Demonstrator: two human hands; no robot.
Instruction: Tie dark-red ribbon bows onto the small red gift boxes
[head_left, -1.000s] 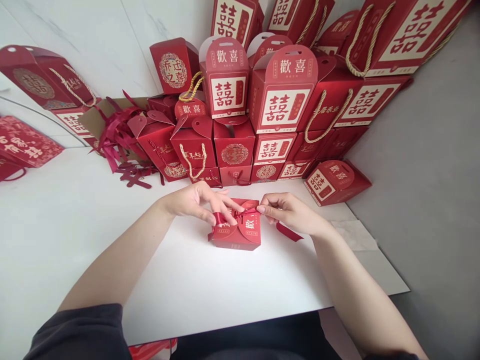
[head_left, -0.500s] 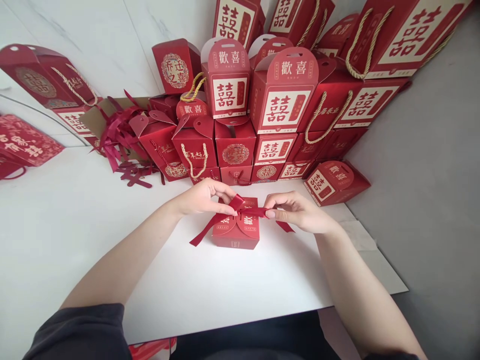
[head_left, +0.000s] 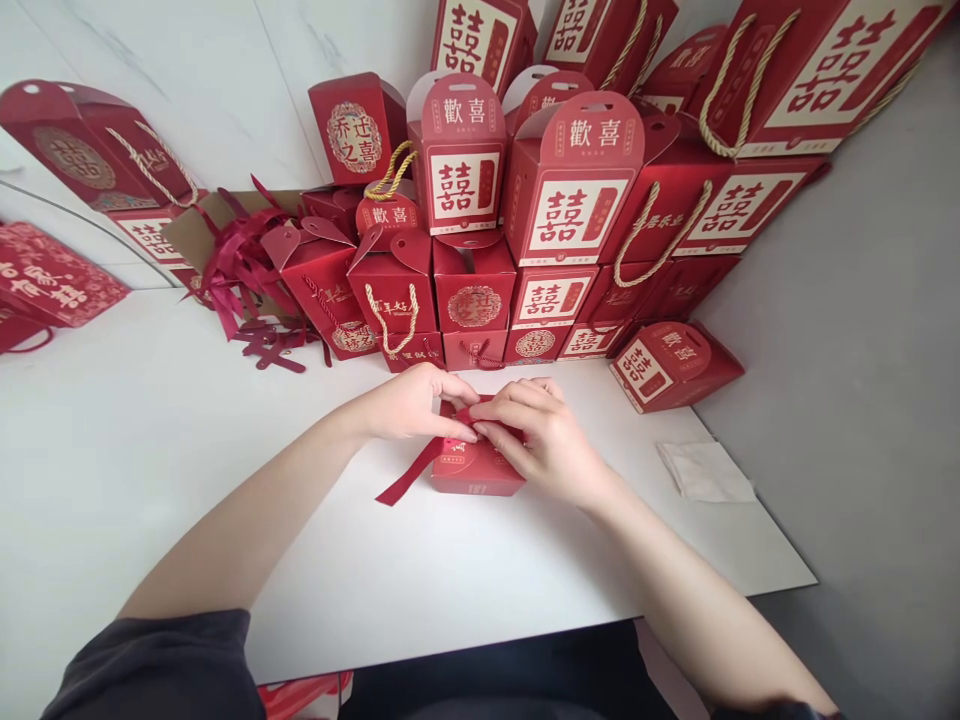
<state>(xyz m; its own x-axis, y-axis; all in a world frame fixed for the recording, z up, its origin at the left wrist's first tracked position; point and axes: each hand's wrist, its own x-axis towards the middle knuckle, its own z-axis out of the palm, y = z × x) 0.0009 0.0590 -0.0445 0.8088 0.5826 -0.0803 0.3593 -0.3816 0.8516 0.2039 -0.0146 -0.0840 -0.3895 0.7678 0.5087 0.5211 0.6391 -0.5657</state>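
A small red box [head_left: 480, 481] with curved top flaps sits on the white table, between my hands. A dark red ribbon [head_left: 411, 472] crosses its top, one tail hanging out to the left. My left hand [head_left: 420, 405] pinches the ribbon at the top of the box from the left side. From the right, my right hand [head_left: 544, 430] reaches over the box, its fingertips closed on the ribbon at the same spot and touching my left fingertips. The fingers partly hide the ribbon's middle and the right side of the box top.
Stacked red gift boxes [head_left: 559, 225] stand along the back. A bundle of red ribbons [head_left: 244, 260] lies at the back left. One box [head_left: 675, 367] leans at the right, near a white cloth [head_left: 706, 471] and the grey wall [head_left: 862, 400].
My right hand has moved left, from the ribbon's right side to the middle of the box top, beside my left fingertips. The ribbon part stretched to the right is now hidden.
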